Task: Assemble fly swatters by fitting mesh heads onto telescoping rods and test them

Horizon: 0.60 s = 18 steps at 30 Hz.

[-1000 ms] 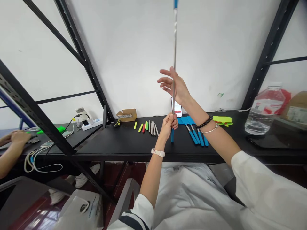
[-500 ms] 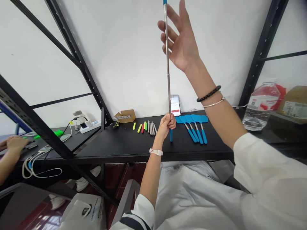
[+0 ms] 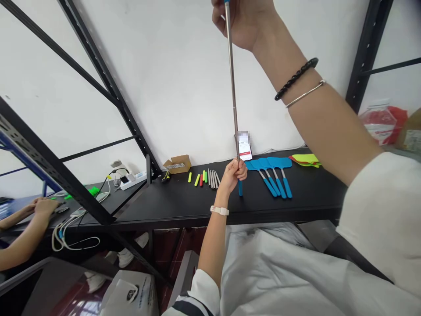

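Observation:
My left hand (image 3: 234, 173) is closed around the blue handle of a telescopic fly swatter (image 3: 233, 92), held upright with its metal rod extended. The handle's lower end sticks out below the fist. At the top edge, my right hand (image 3: 245, 19) curls its fingers around the swatter's upper end, by a bit of blue; the swatter's head lies out of view. Several blue fly swatters (image 3: 271, 169) lie fanned on the black table to the right of my left hand. Several metal rods (image 3: 213, 179) and coloured grip pieces (image 3: 200, 179) lie to its left.
A phone (image 3: 244, 147) leans against the wall behind the rod. An open cardboard box (image 3: 177, 163) stands at the back left. Yellow-green and red flat pieces (image 3: 305, 159) lie at right. Another person's hands (image 3: 44, 208) are at the left table, beyond a black shelf post (image 3: 82, 199).
My right hand has moved up along the rod, and its spread fingers have curled in near the top. My left hand keeps its hold. The view has shifted, bringing the yellow-green pieces into sight.

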Each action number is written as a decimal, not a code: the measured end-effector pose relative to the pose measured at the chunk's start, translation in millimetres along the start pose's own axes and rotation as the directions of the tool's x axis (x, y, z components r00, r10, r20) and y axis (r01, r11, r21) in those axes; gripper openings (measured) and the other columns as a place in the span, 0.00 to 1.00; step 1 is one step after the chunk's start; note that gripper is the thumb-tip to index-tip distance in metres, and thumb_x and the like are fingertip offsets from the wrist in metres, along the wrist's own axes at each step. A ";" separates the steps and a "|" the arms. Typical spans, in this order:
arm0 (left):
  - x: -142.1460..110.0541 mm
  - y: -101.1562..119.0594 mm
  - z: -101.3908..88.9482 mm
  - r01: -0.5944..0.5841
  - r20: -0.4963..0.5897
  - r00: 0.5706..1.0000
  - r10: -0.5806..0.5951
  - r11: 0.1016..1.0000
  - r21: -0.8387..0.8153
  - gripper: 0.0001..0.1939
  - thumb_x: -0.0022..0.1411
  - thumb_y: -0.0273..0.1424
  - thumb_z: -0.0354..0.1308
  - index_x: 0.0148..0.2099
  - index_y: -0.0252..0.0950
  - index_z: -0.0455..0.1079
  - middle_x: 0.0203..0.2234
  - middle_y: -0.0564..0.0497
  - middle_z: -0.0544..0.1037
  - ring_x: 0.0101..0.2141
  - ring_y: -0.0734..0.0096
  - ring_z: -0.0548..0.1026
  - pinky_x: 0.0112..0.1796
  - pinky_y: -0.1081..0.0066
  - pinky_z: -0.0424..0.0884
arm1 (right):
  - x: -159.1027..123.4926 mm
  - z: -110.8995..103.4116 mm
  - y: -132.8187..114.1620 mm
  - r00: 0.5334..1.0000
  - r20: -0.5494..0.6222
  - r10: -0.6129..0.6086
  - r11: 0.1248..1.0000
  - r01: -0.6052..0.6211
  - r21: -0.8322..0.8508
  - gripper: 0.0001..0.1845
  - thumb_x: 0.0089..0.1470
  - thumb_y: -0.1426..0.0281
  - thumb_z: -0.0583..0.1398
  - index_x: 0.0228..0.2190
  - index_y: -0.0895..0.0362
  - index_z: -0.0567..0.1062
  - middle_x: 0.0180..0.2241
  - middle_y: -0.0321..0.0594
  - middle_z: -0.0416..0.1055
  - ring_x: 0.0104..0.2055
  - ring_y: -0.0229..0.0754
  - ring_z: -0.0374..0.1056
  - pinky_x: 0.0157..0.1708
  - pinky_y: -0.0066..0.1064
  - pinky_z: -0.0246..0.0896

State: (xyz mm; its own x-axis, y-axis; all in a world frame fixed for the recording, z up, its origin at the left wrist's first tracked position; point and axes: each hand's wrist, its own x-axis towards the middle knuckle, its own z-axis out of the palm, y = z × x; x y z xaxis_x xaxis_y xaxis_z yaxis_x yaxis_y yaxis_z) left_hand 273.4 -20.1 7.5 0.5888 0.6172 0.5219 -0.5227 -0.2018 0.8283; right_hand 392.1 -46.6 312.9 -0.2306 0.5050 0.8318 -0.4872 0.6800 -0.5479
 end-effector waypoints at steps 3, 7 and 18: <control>1.8 0.1 -3.6 -0.003 0.020 1.000 0.004 0.999 -0.050 0.21 0.52 0.47 0.56 0.25 0.35 0.55 0.14 0.60 0.47 0.15 0.83 0.48 0.17 0.79 0.48 | 0.6 -1.1 9.0 0.999 0.045 0.016 1.000 -0.016 0.007 0.18 0.51 0.74 0.35 0.13 0.64 0.49 0.13 0.22 0.60 0.40 0.25 0.63 0.24 0.16 0.49; 3.2 1.5 -7.5 0.028 0.013 1.000 -0.027 0.998 -0.063 0.20 0.53 0.45 0.57 0.25 0.35 0.56 0.14 0.60 0.48 0.15 0.82 0.49 0.17 0.78 0.50 | 8.8 2.0 19.7 0.999 -0.013 -0.046 0.999 0.046 0.012 0.15 0.53 0.77 0.40 0.19 0.61 0.57 0.14 0.23 0.56 0.34 0.23 0.65 0.22 0.15 0.48; 0.1 30.0 -20.0 0.059 -0.053 0.997 -0.052 0.988 0.140 0.26 0.45 0.45 0.63 0.43 0.34 0.66 0.26 0.48 0.71 0.37 0.65 0.70 0.37 0.67 0.66 | -16.6 -3.2 81.7 0.994 -0.020 -0.106 0.993 0.104 -0.057 0.11 0.53 0.65 0.57 0.32 0.62 0.64 0.25 0.29 0.64 0.22 0.24 0.57 0.18 0.15 0.54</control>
State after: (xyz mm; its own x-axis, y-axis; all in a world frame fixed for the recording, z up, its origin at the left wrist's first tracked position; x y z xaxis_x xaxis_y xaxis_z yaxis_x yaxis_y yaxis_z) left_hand 245.4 -10.9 28.3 0.5813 0.6664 0.4669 -0.3961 -0.2695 0.8778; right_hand 358.8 2.3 254.0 -0.1612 0.4407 0.8831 -0.4600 0.7581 -0.4623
